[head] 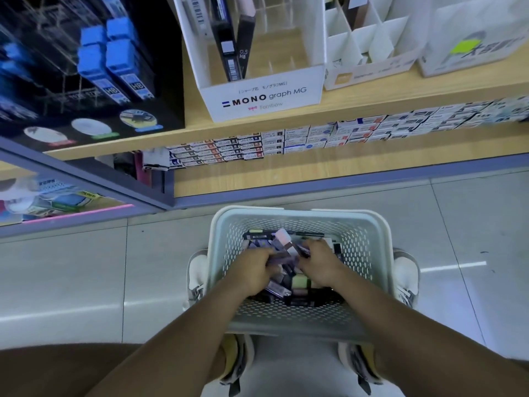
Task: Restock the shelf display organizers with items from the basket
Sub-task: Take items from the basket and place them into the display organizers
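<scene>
Shelf ran across at twelve o'clock from you, well apart from your hands. On it the white MONO graph organizer held only a few upright packs at its left side, and I judged it nearer your left hand's line. The basket sat on the floor at six o'clock from it. Its slim packs lay jumbled, one pink pack running eleven to five. Your left hand and right hand were buried among them, fingers curled round packs.
</scene>
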